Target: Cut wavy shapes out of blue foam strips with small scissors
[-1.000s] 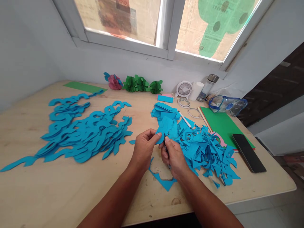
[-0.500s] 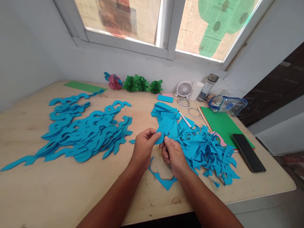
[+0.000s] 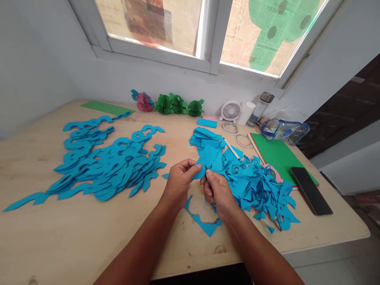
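My left hand (image 3: 179, 183) pinches a blue paper piece (image 3: 199, 173) with a rounded edge between thumb and fingers. Against the right side of that piece, my right hand (image 3: 218, 190) is closed around scissors (image 3: 208, 184); only a little dark part shows, and the fingers hide the rest. Below the hands lies a curved blue paper offcut (image 3: 204, 225). Just beyond and right of my right hand spreads a heap of blue paper scraps (image 3: 252, 182). To the left is a large pile of wavy blue paper cut-outs (image 3: 115, 166).
Blue paper rectangles (image 3: 206, 138) and a white pen (image 3: 231, 148) lie behind the scraps. On the right are a phone (image 3: 311, 190), green sheets (image 3: 282, 158) and a clear pouch (image 3: 285, 131). A small fan (image 3: 230, 111), tape rolls (image 3: 230, 127), a bottle (image 3: 261, 109) and green paper ornaments (image 3: 178, 104) stand along the wall.
Hardly anything differs. The view has shifted slightly, and both hands stay together at the blue paper piece, with the same grip.
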`<act>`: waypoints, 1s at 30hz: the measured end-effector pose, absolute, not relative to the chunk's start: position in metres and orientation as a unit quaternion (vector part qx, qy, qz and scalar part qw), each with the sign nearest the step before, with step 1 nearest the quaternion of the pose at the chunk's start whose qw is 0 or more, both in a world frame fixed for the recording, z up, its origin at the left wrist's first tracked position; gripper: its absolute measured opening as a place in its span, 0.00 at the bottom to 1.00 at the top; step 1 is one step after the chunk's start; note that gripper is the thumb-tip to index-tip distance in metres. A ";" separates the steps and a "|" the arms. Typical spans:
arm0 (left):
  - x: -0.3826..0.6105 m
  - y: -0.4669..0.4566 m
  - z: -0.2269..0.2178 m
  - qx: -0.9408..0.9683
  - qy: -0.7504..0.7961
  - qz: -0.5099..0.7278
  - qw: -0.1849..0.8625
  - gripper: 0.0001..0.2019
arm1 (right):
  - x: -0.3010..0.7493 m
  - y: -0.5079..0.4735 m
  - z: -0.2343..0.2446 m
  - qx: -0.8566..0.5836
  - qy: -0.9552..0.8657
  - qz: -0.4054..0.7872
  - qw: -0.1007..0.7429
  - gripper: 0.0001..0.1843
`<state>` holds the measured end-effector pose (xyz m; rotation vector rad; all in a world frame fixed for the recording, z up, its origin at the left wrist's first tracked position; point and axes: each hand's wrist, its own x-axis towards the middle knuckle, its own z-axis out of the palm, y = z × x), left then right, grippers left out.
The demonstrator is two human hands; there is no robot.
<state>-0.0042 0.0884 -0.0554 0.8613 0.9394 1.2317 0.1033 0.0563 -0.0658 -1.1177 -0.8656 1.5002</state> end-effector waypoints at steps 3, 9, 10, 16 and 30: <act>-0.006 0.089 -0.053 0.384 0.417 0.533 0.628 0.10 | 0.104 0.056 -0.066 -0.462 -0.359 0.629 0.511 0.22; -0.007 0.089 -0.052 0.393 0.425 0.528 0.622 0.11 | 0.104 0.056 -0.066 -0.462 -0.361 0.631 0.509 0.23; -0.007 0.088 -0.051 0.394 0.426 0.527 0.621 0.11 | 0.105 0.056 -0.066 -0.462 -0.362 0.631 0.508 0.23; -0.007 0.088 -0.051 0.394 0.426 0.527 0.621 0.10 | 0.105 0.057 -0.066 -0.470 -0.373 0.615 0.512 0.24; -0.008 0.090 -0.054 0.394 0.442 0.535 0.602 0.08 | 0.105 0.057 -0.072 -0.491 -0.421 0.570 0.506 0.24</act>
